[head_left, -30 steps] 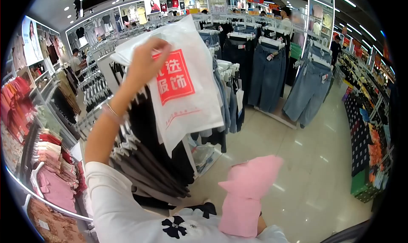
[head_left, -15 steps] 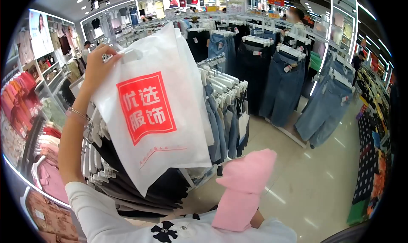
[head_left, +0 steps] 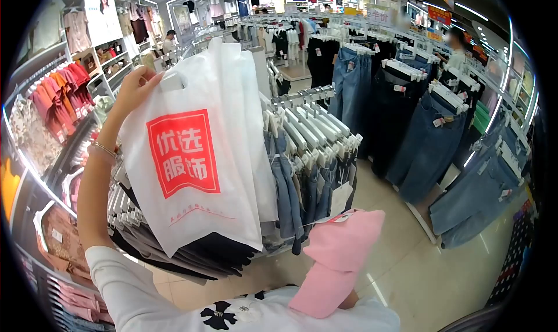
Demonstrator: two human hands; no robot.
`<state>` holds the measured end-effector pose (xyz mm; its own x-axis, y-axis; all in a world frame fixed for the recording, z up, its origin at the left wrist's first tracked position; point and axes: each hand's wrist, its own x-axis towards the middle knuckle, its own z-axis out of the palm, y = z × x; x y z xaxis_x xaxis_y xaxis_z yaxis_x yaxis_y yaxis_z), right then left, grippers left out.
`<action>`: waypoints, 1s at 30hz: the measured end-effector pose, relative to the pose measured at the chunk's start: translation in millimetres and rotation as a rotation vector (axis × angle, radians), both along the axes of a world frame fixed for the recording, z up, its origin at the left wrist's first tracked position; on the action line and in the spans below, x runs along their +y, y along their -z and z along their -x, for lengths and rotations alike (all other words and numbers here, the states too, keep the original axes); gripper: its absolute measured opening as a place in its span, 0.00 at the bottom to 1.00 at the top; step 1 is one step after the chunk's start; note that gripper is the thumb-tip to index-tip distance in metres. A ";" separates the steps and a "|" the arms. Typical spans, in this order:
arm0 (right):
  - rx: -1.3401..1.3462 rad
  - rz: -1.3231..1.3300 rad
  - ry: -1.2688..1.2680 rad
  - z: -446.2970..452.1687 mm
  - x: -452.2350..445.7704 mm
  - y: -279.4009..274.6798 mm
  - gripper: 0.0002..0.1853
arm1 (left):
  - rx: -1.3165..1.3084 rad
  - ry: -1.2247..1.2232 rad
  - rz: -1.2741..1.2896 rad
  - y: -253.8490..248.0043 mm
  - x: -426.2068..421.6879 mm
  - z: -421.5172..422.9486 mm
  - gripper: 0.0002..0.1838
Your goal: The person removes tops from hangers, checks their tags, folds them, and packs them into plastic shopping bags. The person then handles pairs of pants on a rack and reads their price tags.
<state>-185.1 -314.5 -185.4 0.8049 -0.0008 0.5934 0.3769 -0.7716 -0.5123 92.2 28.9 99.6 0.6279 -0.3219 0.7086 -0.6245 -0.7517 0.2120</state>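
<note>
My left hand [head_left: 141,83] pinches the top of a white plastic shopping bag [head_left: 232,158] beside its cut-out handle. The bag hangs upright with its red printed panel facing me, in front of a rack of clothes. A folded pink garment [head_left: 343,253] with a tag at its top edge lies over my right arm, and only a bit of my right forearm [head_left: 350,300] shows below it. The garment hides my right hand and its fingers.
Right behind the bag stands a rack with white hangers [head_left: 314,128], shorts and dark trousers [head_left: 215,253]. Jeans [head_left: 421,137] hang on racks to the right along the tiled aisle [head_left: 378,227]. Pink and red clothes [head_left: 58,97] line the left wall. A person [head_left: 456,53] stands among the far racks.
The view has turned left and the racks have shifted right in it. The bag now hangs straighter, its handle hole showing more clearly. A tag has come into sight on the pink garment.
</note>
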 end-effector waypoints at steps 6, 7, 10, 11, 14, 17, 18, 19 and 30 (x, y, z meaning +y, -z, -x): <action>-0.055 0.089 -0.154 -12.0 -15.2 -6.8 0.18 | -0.270 0.100 -0.080 -2.7 -4.2 12.9 0.09; -0.071 0.113 -0.186 -12.9 -17.9 -9.4 0.18 | -0.361 0.142 -0.103 -3.5 -3.7 13.3 0.09; -0.143 0.232 -0.302 -17.5 -27.9 -23.2 0.18 | -0.314 0.157 0.032 -6.3 -11.0 24.1 0.07; -0.170 0.281 -0.347 -19.7 -32.0 -29.6 0.18 | -0.282 0.174 0.092 -6.6 -11.7 26.5 0.07; -0.256 0.429 -0.500 -25.5 -46.3 -56.9 0.18 | -0.220 0.246 0.192 -1.4 -16.6 37.1 0.05; -0.332 0.557 -0.666 -35.5 -58.5 -90.0 0.18 | -0.386 0.240 0.052 6.0 -20.0 59.7 0.02; -0.352 0.593 -0.714 -38.7 -61.9 -101.8 0.18 | -0.427 0.268 -0.002 10.0 -20.4 68.2 0.02; -0.367 0.621 -0.757 -41.8 -64.9 -113.5 0.18 | -0.466 0.297 -0.056 14.9 -20.1 77.5 0.02; -0.151 0.042 -0.649 -84.1 -68.7 -274.7 0.18 | -0.593 0.559 -0.532 66.3 -31.8 167.2 0.08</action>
<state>-101.0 -383.2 89.4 0.5421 0.4818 0.6885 0.8370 -0.3822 -0.3916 -75.1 -2.9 33.4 -0.1245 -0.8350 0.5359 -0.8163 -0.2208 -0.5338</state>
